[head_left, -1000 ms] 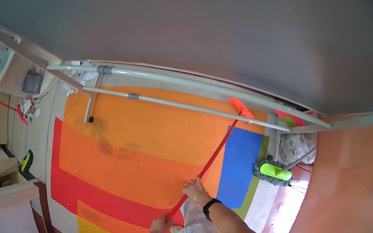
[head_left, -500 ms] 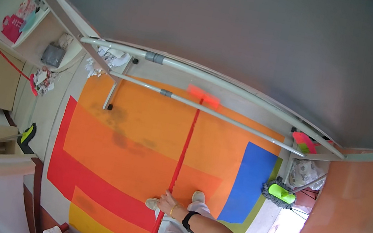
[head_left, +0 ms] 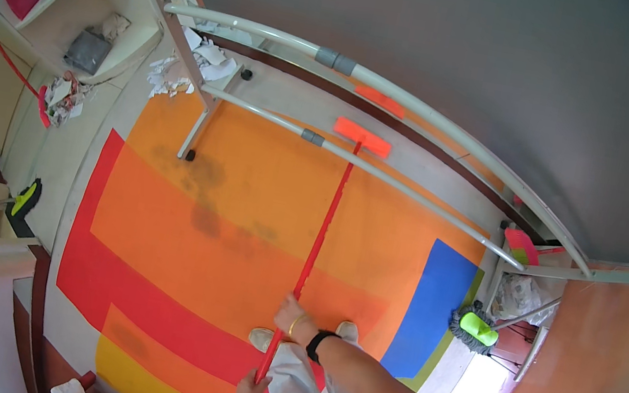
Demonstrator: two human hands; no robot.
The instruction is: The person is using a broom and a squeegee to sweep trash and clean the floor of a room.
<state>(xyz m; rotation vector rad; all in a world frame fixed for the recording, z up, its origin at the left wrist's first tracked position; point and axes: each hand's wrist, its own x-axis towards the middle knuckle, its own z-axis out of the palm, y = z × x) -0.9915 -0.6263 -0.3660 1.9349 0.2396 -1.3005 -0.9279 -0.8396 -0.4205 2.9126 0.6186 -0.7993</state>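
Note:
A red long-handled broom (head_left: 325,228) slants away from me across the floor mat, its flat orange-red head resting beyond the mat's far edge. My right hand (head_left: 292,316), below a gold bracelet and a black wristband, wraps round the middle of the handle. Lower down, my left hand (head_left: 249,391) grips the handle's near end. The handle passes under the lower rail of the metal frame (head_left: 407,196). Bristles at the head cannot be made out.
A grey panel (head_left: 442,42) on the wheeled frame overhangs the far floor. Paper scraps (head_left: 208,60) lie at its left leg. More scraps (head_left: 67,98) lie near the shelf. A green-and-grey mop (head_left: 479,328) and a red dustpan (head_left: 522,245) are at the right. Dark smudges mark the mat (head_left: 156,236).
The broom head has moved farther away, past the mat's far edge. Both hands have moved up with the handle, and my view has shifted, showing more floor under the panel.

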